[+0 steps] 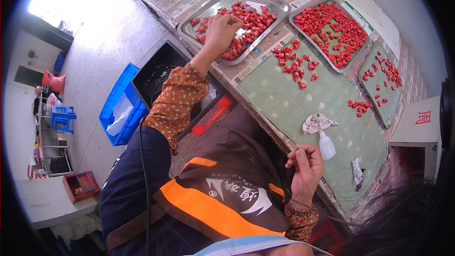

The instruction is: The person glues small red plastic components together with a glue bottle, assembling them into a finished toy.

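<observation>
My left hand (222,31) is over a steel tray (189,24) at the far edge of my reach, its fingers bent and drawn together above small glossy red pieces (256,19). Whatever is between those fingertips is hidden. Close to the table's front edge is my right hand (307,170), palm turned up, with thumb and fingers curled together; I cannot make out anything in them. Beside it on a green mat (272,85) lie a white squeeze bottle (327,146) and a crumpled cloth (317,123). More red pieces (296,66) are scattered at the mat's far end.
A second steel tray (348,65) full of red pieces stands right of the first, with a smaller green tray (381,99) beyond. A paper-wrapped tube (358,174) lies on the mat. Left of the table are a black bin (154,73) and a blue crate (116,109).
</observation>
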